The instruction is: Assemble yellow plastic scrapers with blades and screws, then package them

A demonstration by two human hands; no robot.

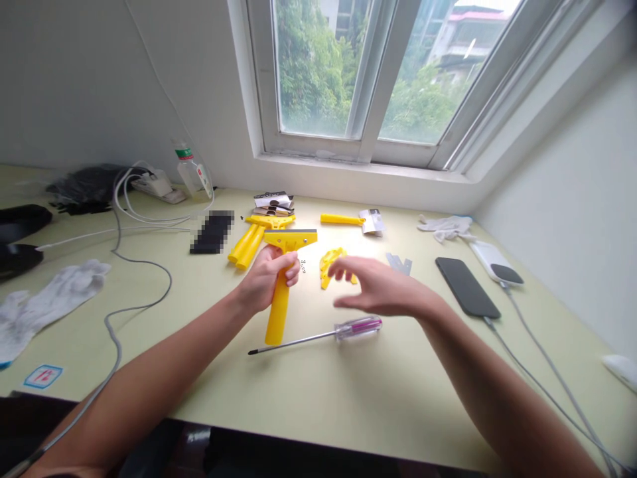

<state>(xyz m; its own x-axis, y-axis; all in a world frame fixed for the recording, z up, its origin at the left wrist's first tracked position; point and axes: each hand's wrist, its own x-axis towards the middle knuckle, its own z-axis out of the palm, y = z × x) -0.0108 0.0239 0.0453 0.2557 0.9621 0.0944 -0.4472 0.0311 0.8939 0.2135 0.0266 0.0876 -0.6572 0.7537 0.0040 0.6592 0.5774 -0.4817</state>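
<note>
My left hand (272,275) is wrapped round the handle of a yellow scraper (279,312), whose wide head with a dark edge points away from me. My right hand (373,285) hovers with fingers apart beside several small yellow pieces (328,265) and partly covers them. A screwdriver (358,327) with a clear and purple handle lies in front of both hands, its tip toward the left. Small screws (303,266) lie just right of my left hand. Grey blades (399,264) are beyond my right hand.
More yellow scrapers (249,245) lie behind my left hand, near packages (273,202). A yellow handle (341,219) is at the back. Phone (466,287), power bank (495,262) and cables are right; bottle (194,174), power strip (159,186) and glove (50,302) are left.
</note>
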